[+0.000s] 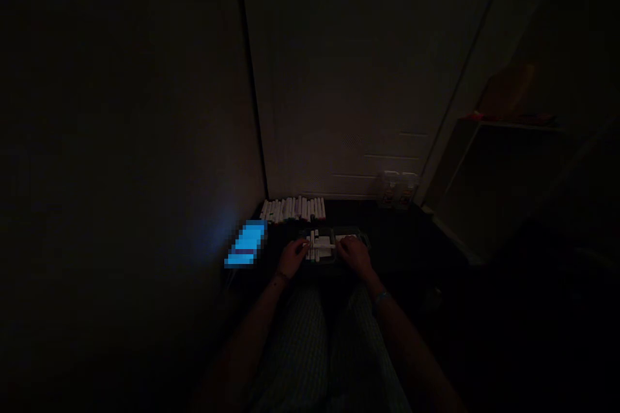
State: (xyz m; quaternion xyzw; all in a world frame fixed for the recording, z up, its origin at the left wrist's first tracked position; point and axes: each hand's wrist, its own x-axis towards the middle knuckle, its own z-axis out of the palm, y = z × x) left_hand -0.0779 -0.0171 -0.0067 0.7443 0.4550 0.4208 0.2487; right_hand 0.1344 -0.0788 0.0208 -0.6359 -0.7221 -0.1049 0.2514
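Note:
In the dim light a white marker (325, 246) lies crosswise between my two hands, over a dark open case (334, 261). My left hand (292, 257) is closed at its left end, fingertips pinched together. At the right end my right hand (356, 254) is closed too, its fingers curled around the tip and partly hiding it. Beneath the crosswise marker, several white markers (314, 254) rest upright in the view, side by side in the case's left half. Something white shows in the right half, partly covered by my right hand.
Along the back of the dark table (411, 242) lies a row of several white markers (293, 208). A glowing blue, pixelated screen (247, 245) stands at the left by the wall. Clear plastic containers (398, 190) stand at the back right. A shelf unit (513, 122) is further right.

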